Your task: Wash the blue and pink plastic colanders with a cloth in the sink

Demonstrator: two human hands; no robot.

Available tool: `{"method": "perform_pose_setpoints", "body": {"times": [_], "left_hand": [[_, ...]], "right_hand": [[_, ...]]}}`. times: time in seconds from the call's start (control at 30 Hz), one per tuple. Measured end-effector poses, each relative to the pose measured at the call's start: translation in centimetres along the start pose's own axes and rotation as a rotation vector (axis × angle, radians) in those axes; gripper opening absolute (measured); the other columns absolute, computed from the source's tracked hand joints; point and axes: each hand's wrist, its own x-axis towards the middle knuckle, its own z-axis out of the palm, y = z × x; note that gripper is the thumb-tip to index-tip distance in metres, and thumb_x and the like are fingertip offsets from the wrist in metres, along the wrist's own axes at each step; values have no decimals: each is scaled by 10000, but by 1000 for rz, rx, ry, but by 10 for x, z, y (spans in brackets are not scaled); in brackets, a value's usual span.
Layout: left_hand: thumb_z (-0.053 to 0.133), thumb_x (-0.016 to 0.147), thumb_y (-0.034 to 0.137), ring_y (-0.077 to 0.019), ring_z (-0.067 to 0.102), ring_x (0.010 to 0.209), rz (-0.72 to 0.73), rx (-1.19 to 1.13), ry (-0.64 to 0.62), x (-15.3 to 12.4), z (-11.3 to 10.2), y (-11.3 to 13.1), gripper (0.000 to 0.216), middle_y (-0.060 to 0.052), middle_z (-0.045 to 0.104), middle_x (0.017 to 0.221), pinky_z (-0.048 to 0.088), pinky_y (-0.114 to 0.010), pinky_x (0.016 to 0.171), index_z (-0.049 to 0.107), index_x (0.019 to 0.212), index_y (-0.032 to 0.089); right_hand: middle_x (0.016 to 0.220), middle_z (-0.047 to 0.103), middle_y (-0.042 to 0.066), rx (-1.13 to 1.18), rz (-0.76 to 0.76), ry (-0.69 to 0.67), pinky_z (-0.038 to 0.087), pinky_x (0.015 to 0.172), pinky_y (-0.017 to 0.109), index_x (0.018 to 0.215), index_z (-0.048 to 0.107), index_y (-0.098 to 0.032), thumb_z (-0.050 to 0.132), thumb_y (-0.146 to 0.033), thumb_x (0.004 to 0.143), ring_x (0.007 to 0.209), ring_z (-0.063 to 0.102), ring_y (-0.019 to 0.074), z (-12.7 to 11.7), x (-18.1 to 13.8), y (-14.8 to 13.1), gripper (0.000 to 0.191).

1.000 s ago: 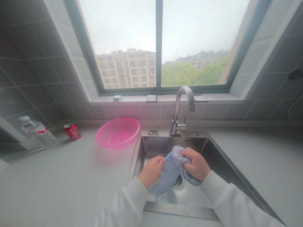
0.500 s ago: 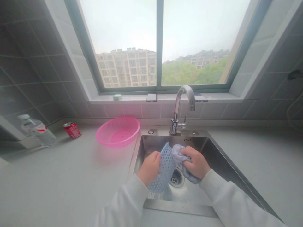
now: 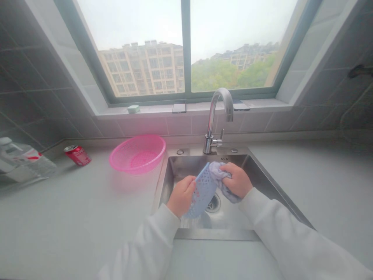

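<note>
Over the steel sink (image 3: 215, 234), a light blue plastic basket (image 3: 203, 194) with small cut-out holes is held tilted on its side. My left hand (image 3: 182, 195) is closed on its rim, at the left. My right hand (image 3: 237, 181) grips a bunched pale grey-purple cloth (image 3: 220, 177), which touches the upper right edge of the basket. Below them shows part of the drain (image 3: 213, 203). My fingers hide some of the cloth and of the basket rim.
A chrome faucet (image 3: 210, 124) rises behind the sink. On the counter to the left stand a pink basket (image 3: 136, 170), a red can (image 3: 79, 156) and a clear plastic bottle (image 3: 26, 165). Along the windowsill lie a pale green block (image 3: 133, 109) and a dark flat object (image 3: 178, 107).
The whole view has shifted, so the scene sits higher and further left. Both hands keep their hold; the basket has turned slightly, with the cloth still against its edge.
</note>
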Motion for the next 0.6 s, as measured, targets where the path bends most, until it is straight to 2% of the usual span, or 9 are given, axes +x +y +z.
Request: {"method": "perform_pose_setpoints", "body": {"times": [0.07,0.17,0.23,0.27,0.33,0.43,0.5,0.6], "left_hand": [[446,918,427,-188,602,686,13,0,19,-1,0,0,334,-23,618,743,433,-259,551,647,995,172],[452,920,421,-182,588,698,74,49,45,-1,0,-3,311,-21,618,747,444,-266,586,642,943,175],[422,941,457,-179,582,693,102,67,44,0,0,-5,344,-20,612,743,448,-269,589,624,899,182],[402,951,489,-180,585,678,86,65,34,0,1,-6,372,-17,603,733,447,-269,570,611,890,188],[384,955,538,-186,602,643,28,70,0,0,1,-6,398,-7,583,711,441,-265,525,584,898,199],[400,952,529,-192,629,630,14,109,-65,-2,2,-3,356,3,575,718,447,-267,514,559,931,211],[374,964,505,-190,631,634,51,139,-72,-3,1,-2,343,1,579,727,445,-272,532,550,930,213],[352,978,468,-187,617,636,117,238,-47,-5,-3,-1,330,3,591,700,426,-287,593,549,903,214]], "right_hand": [[822,601,48,0,-73,-13,447,698,296,884,708,-198,547,-173,675,739,590,191,2,-8,-13,265],[788,573,31,22,-297,-144,381,601,268,796,687,-218,565,-161,661,643,521,152,9,-24,-46,191],[779,567,27,36,-352,-193,366,585,267,774,683,-220,565,-158,652,624,507,145,11,-27,-54,181],[780,571,27,42,-321,-182,378,596,267,787,689,-219,560,-160,655,634,520,149,10,-24,-50,194],[790,593,31,50,-165,-97,429,654,278,851,706,-212,546,-175,680,694,575,171,5,-14,-30,237],[797,626,41,8,62,32,469,702,309,874,712,-196,539,-205,684,737,610,201,-4,1,2,257],[812,633,45,-22,65,45,477,701,316,879,717,-196,541,-205,673,737,614,205,-7,2,5,270],[856,639,45,-45,-92,6,479,692,303,899,721,-215,554,-182,661,746,618,198,-3,-10,-13,293]]}}
